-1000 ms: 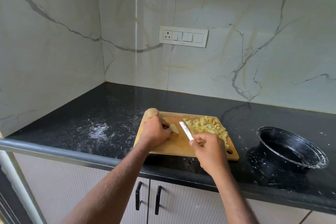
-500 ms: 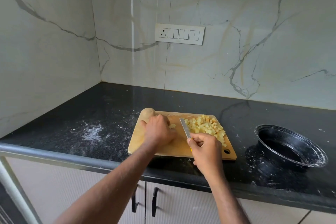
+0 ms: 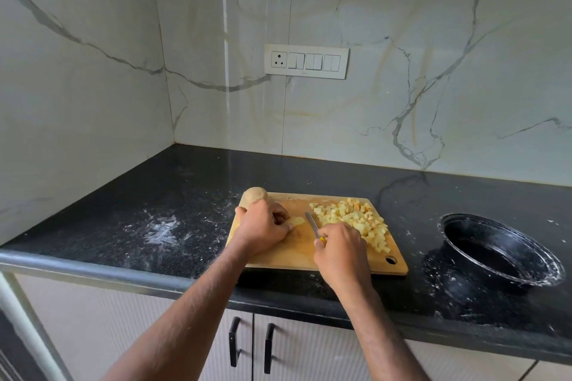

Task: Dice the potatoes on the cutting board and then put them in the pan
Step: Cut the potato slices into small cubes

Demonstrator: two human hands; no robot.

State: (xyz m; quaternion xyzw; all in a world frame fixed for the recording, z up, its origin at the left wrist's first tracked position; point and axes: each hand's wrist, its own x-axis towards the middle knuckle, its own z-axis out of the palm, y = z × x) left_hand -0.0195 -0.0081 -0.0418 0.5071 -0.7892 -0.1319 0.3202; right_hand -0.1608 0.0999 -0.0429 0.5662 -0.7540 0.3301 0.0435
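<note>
At the left of the frame's centre, a whole unpeeled brown potato (image 3: 254,196) lies at the upper-left corner of the rectangular wooden cutting board (image 3: 278,257). It is untouched and awaits cutting.

Just right of it, your left hand (image 3: 263,227) rests on the board with its fingers curled down onto a pale yellow potato slab (image 3: 296,221). A second ago the slab showed beside the fingertips; half a second ago the hand covered it almost entirely; now its right end protrudes again. The hand has been re-seating its hold, so the piece is now positioned for the next cut.

To the right of the slab, the slim steel-bladed knife with a yellow handle (image 3: 312,224) points away from you, the blade just beside the exposed end of the slab. A second ago it lay flatter and closer to the pile. Your right hand (image 3: 339,249) is wrapped tight round the handle.

Further right, the heap of pale yellow potato cubes (image 3: 353,219) covers the right part of the board, unchanged in extent. No cubes have left the board.

At the far right of the frame, the round black pan (image 3: 501,252) stands on the black speckled stone counter (image 3: 154,226), well apart from the board, and looks empty. Judge the dicing as part done and the transfer not begun.
</note>
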